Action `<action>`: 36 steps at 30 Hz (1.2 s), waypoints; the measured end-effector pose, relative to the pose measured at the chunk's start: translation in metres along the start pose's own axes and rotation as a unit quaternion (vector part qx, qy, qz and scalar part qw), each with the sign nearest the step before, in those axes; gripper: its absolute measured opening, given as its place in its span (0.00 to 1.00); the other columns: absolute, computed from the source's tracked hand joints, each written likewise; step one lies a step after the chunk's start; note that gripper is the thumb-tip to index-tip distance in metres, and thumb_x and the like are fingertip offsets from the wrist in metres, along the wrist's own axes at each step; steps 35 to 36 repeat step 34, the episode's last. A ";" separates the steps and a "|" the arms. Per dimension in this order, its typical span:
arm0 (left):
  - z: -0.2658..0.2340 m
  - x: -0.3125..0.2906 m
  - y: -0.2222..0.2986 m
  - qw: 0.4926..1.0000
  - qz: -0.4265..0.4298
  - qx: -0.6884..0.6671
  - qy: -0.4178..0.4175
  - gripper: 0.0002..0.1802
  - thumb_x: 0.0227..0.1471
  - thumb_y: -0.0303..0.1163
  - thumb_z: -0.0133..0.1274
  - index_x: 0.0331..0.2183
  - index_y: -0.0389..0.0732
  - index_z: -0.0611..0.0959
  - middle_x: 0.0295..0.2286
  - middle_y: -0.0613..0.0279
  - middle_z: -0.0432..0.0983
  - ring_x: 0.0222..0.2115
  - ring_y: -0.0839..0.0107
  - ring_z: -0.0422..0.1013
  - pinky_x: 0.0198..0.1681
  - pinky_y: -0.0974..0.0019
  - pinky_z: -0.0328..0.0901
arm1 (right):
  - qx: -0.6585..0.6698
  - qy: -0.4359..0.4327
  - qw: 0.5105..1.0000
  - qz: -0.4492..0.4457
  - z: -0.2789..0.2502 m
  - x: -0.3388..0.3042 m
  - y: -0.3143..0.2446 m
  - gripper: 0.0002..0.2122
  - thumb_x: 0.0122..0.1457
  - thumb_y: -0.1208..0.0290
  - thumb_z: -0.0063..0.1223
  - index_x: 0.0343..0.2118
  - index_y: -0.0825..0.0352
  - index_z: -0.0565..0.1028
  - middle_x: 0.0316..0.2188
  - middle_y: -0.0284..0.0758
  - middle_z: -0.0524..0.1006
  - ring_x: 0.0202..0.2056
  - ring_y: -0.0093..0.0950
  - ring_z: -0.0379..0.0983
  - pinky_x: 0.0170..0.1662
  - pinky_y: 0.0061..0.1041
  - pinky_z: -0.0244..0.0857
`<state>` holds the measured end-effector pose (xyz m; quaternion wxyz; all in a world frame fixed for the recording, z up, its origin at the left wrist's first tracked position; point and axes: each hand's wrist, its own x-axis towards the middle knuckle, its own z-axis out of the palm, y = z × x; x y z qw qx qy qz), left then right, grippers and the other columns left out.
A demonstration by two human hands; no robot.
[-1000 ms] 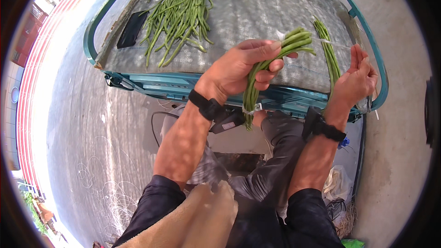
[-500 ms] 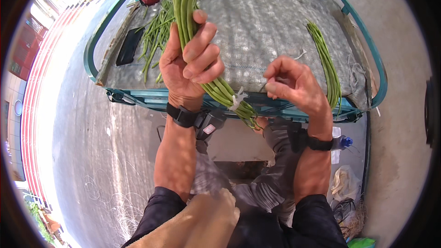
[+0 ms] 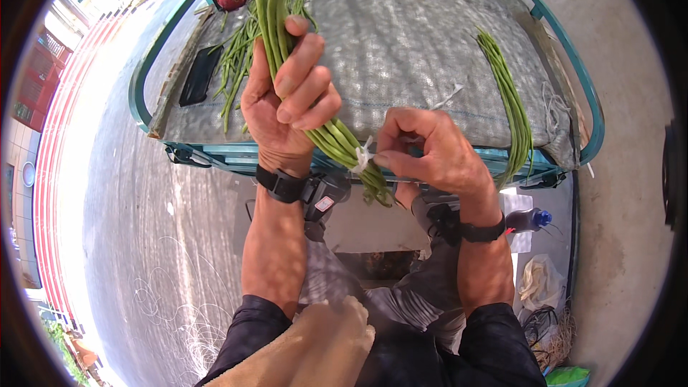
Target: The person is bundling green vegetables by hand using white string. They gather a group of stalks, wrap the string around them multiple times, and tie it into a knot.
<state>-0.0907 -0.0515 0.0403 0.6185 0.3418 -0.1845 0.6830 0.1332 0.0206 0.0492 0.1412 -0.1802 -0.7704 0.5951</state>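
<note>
The right hand (image 3: 430, 150) pinches a white tie (image 3: 362, 156) wrapped round the lower end of a bundle of long green beans (image 3: 315, 93). The left hand (image 3: 287, 100) has its fingers curled tight around the bundle's middle, holding it above the cart edge. Beyond, loose beans (image 3: 509, 100) lie on the grey woven sack (image 3: 401, 43) covering the teal cart (image 3: 573, 64).

The left hand (image 3: 290, 104) covers the middle of the bean bundle (image 3: 337, 140), the right hand (image 3: 423, 147) hides the ends of the white tie (image 3: 362, 156), and the dark flat object (image 3: 199, 75) on the bench (image 3: 416, 36) is too small to identify.
</note>
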 end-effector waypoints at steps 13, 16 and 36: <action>-0.001 -0.002 0.015 1.000 0.008 0.006 -0.027 0.24 0.74 0.44 0.37 0.58 0.34 0.70 0.27 0.67 0.63 0.17 0.79 0.61 0.20 0.71 0.59 | -0.216 0.133 0.966 0.055 -0.035 0.001 0.036 0.07 0.49 0.72 0.59 0.26 0.73 0.78 0.20 0.39 0.78 0.24 0.27 0.74 0.32 0.30 0.69; -0.002 -0.002 0.010 1.000 0.002 0.002 -0.016 0.24 0.74 0.44 0.37 0.57 0.34 0.70 0.27 0.67 0.63 0.17 0.79 0.60 0.20 0.71 0.59 | -0.229 0.171 0.957 0.056 -0.039 0.000 0.038 0.07 0.49 0.73 0.59 0.25 0.73 0.79 0.20 0.39 0.78 0.24 0.26 0.75 0.32 0.29 0.70; -0.005 0.000 0.003 0.998 0.013 0.003 0.060 0.25 0.74 0.44 0.38 0.59 0.35 0.70 0.27 0.69 0.62 0.18 0.79 0.59 0.21 0.70 0.59 | -0.125 -0.006 0.985 -0.121 -0.002 0.008 0.009 0.11 0.56 0.74 0.67 0.41 0.63 0.79 0.36 0.28 0.78 0.31 0.24 0.73 0.35 0.23 0.70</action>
